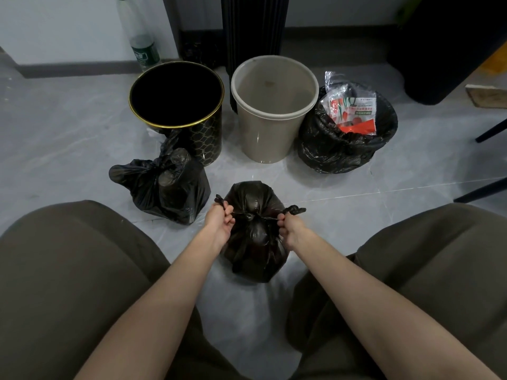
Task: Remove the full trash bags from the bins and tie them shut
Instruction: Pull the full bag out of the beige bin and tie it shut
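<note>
A full black trash bag stands on the floor between my knees. My left hand grips one twisted end of its top and my right hand grips the other end, the two ends pulled apart over a knot in the middle. Another black bag, knotted at its top, lies to the left in front of the black bin with a gold rim. The beige bin stands bare inside. At the right a third bin holds an open black bag with plastic wrappers sticking out.
A clear plastic bottle stands against the wall behind the black bin. A dark ribbed column rises behind the beige bin. Dark furniture and chair legs are at the right. My knees frame the floor on both sides.
</note>
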`<state>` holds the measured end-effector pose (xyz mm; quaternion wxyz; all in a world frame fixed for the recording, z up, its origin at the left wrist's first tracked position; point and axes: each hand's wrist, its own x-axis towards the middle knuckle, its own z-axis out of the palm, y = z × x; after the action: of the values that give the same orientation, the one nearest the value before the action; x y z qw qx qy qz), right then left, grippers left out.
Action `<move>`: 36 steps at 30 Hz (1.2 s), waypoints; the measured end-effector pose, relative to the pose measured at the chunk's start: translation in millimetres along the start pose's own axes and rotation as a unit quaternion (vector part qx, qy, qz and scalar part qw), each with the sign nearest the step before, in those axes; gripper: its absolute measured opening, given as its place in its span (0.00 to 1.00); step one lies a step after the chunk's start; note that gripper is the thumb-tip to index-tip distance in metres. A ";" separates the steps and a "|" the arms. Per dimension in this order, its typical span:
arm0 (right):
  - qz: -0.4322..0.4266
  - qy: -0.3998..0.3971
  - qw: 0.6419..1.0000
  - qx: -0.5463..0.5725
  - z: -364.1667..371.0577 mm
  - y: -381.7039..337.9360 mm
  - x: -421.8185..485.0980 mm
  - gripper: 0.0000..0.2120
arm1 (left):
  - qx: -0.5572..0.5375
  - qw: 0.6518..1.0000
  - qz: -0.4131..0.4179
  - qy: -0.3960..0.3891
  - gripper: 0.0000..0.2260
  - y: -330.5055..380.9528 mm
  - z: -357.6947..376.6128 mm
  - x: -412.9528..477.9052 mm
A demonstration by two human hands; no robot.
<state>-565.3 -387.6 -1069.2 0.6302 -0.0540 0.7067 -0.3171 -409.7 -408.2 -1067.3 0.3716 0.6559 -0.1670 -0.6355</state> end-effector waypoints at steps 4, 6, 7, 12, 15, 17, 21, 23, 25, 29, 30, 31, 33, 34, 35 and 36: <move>-0.084 -0.011 0.994 -0.068 -2.7 -0.5 4.2 0.19 | -0.024 1.000 0.018 -0.001 0.16 0.1 0.6 -6.0; -0.108 -0.028 0.991 -0.068 -3.7 -7.8 -0.3 0.15 | -0.049 0.997 0.051 -0.019 0.16 5.3 2.4 -10.9; -0.120 -0.036 0.989 -0.074 -3.6 -12.5 -3.2 0.13 | -0.051 0.996 0.073 -0.033 0.16 8.5 4.8 -13.6; -0.173 -0.079 0.977 -0.099 0.8 -32.8 -19.9 0.11 | 0.024 0.986 0.145 -0.083 0.18 9.4 17.6 -20.5; -0.168 -0.089 0.980 -0.057 -3.8 -39.5 -29.3 0.10 | 0.095 0.979 0.151 -0.101 0.16 5.4 18.7 -21.7; -0.165 -0.111 0.979 -0.044 -7.2 -40.4 -33.1 0.10 | 0.175 0.969 0.155 -0.086 0.14 3.5 19.4 -23.5; -0.179 -0.118 0.972 -0.097 -8.2 -39.4 -37.7 0.12 | 0.342 0.917 0.173 -0.107 0.08 1.8 21.8 -32.6; -0.185 -0.120 0.969 -0.111 -8.7 -40.7 -41.9 0.12 | 0.443 0.859 0.231 -0.115 0.13 -3.8 19.0 -30.0; -0.190 -0.122 0.967 -0.117 -9.1 -41.7 -44.9 0.12 | 0.531 0.795 0.275 -0.099 0.16 -11.4 15.4 -20.9; -0.209 -0.124 0.964 -0.107 -6.7 -41.7 -49.7 0.12 | 0.558 0.774 0.293 -0.060 0.12 -14.9 11.2 -14.2; -0.226 -0.124 0.959 -0.121 -6.1 -41.0 -49.3 0.11 | 0.546 0.782 0.294 -0.059 0.11 -14.1 10.0 -15.0; -0.246 -0.118 0.951 -0.144 -5.5 -38.1 -45.2 0.12 | 0.538 0.788 0.294 -0.060 0.10 -13.7 8.9 -15.8; -0.303 -0.097 0.920 -0.230 -6.1 -32.8 -38.7 0.14 | 0.538 0.788 0.290 -0.067 0.09 -13.9 7.0 -18.1; -0.343 -0.075 0.879 -0.323 -7.9 -30.4 -33.8 0.15 | 0.541 0.787 0.289 -0.069 0.09 -14.1 6.5 -19.6; -0.375 -0.052 0.812 -0.444 -9.7 -28.2 -28.5 0.16 | 0.541 0.787 0.289 -0.069 0.09 -14.0 6.4 -21.1; -0.389 -0.029 0.733 -0.558 -11.4 -27.0 -27.4 0.16 | 0.538 0.788 0.292 -0.066 0.09 -13.5 6.5 -22.4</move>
<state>-579.0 -391.6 -1031.7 0.3284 -0.6750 0.6556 -0.0816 -422.4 -385.5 -1060.3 0.1147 0.6261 -0.6895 -0.3455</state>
